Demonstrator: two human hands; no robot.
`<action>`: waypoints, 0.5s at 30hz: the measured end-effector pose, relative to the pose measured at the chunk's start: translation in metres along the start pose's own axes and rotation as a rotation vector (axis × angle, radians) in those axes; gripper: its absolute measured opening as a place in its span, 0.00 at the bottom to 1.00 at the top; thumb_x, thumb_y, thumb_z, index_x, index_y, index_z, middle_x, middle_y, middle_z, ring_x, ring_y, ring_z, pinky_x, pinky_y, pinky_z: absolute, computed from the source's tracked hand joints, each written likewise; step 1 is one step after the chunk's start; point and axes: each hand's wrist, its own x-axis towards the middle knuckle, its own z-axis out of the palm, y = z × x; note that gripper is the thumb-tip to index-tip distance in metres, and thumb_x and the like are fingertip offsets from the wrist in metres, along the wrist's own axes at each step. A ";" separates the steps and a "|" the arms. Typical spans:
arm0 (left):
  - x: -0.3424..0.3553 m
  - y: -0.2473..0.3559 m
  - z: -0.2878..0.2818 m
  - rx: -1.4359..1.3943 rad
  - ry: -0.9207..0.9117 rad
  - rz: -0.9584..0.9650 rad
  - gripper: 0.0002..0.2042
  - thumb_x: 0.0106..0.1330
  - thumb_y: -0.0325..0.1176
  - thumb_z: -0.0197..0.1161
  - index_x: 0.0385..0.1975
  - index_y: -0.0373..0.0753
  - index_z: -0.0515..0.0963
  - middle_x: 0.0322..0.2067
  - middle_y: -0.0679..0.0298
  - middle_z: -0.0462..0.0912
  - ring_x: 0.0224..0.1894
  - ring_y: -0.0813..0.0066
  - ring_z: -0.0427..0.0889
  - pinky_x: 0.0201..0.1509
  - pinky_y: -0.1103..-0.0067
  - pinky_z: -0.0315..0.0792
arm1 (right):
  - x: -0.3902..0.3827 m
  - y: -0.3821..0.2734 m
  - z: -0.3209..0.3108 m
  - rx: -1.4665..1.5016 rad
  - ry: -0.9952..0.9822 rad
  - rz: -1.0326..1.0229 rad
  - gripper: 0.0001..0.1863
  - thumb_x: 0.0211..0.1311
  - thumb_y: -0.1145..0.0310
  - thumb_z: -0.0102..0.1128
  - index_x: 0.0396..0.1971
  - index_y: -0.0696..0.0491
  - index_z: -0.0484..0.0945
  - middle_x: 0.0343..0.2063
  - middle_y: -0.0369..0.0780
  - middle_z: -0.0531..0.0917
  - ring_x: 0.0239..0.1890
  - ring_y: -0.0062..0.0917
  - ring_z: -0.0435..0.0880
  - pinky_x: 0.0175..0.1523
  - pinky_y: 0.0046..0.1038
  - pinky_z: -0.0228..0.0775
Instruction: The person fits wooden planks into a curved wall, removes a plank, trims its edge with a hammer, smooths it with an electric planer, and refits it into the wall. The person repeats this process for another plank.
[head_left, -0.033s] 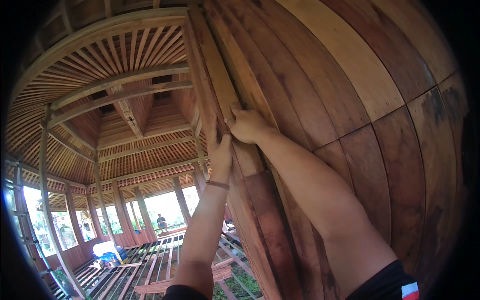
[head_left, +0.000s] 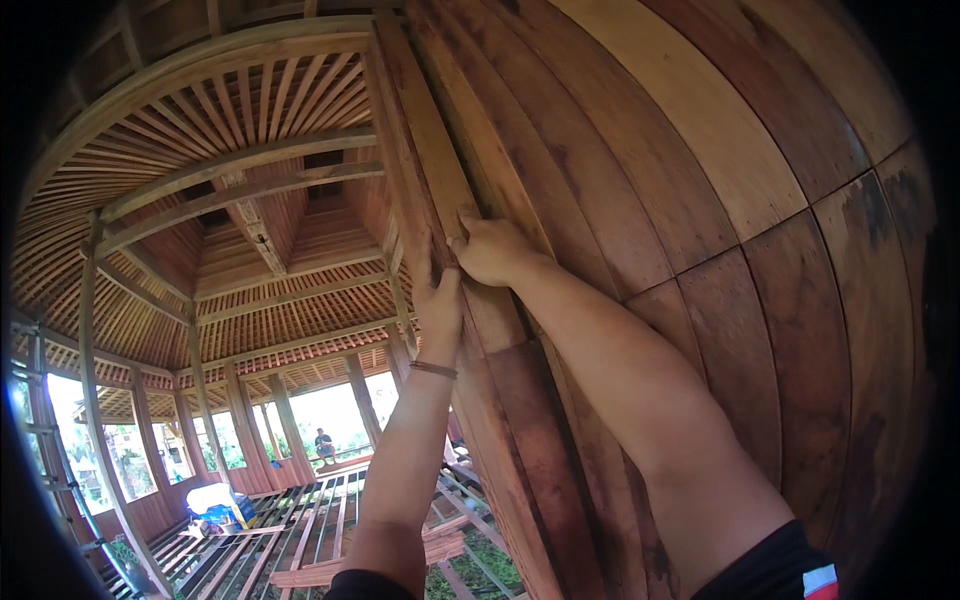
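My left hand (head_left: pixel 438 300) rests along the left edge of a tall wooden post (head_left: pixel 427 222), fingers stretched upward and flat against it, its thumb raised by the front face. Just right of it, my right hand (head_left: pixel 490 250) presses on the long light-brown board (head_left: pixel 436 130) that runs up the post's face. Its index finger and thumb are spread apart on the wood; the other fingers are partly hidden behind the hand. A darker board (head_left: pixel 545 400) continues below. No tool shows in either hand.
A wall of curved-looking wooden planks (head_left: pixel 660 180) fills the right side. Behind, the floor is open joists (head_left: pixel 330 510) with loose planks (head_left: pixel 310 575) across them. A blue-and-white bundle (head_left: pixel 215 505) lies at left. A person (head_left: pixel 324 446) is far off by the window openings.
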 end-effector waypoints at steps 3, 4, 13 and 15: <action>0.001 0.002 -0.001 0.010 -0.019 -0.012 0.34 0.65 0.23 0.53 0.75 0.35 0.61 0.75 0.52 0.60 0.78 0.61 0.56 0.80 0.70 0.51 | 0.003 0.001 0.002 -0.003 0.020 -0.026 0.36 0.74 0.55 0.48 0.74 0.61 0.58 0.57 0.61 0.79 0.61 0.50 0.79 0.67 0.43 0.70; 0.001 0.003 -0.001 0.034 -0.021 -0.013 0.34 0.65 0.23 0.53 0.75 0.36 0.61 0.75 0.52 0.60 0.78 0.61 0.56 0.80 0.71 0.51 | 0.004 0.002 0.003 -0.001 0.028 -0.038 0.36 0.74 0.55 0.48 0.73 0.61 0.58 0.56 0.61 0.79 0.61 0.50 0.79 0.66 0.43 0.70; 0.000 -0.010 -0.005 0.077 -0.059 0.016 0.36 0.63 0.26 0.54 0.76 0.35 0.58 0.76 0.51 0.57 0.80 0.58 0.52 0.82 0.69 0.44 | 0.005 0.005 0.013 -0.033 0.084 -0.061 0.37 0.75 0.56 0.46 0.76 0.61 0.53 0.63 0.59 0.74 0.65 0.50 0.74 0.70 0.41 0.66; -0.001 -0.013 -0.007 0.104 -0.075 0.036 0.38 0.62 0.27 0.54 0.76 0.35 0.56 0.77 0.50 0.56 0.80 0.57 0.51 0.82 0.68 0.43 | 0.003 0.002 0.013 -0.057 0.099 -0.029 0.36 0.75 0.55 0.46 0.75 0.60 0.55 0.64 0.59 0.72 0.65 0.50 0.74 0.70 0.41 0.67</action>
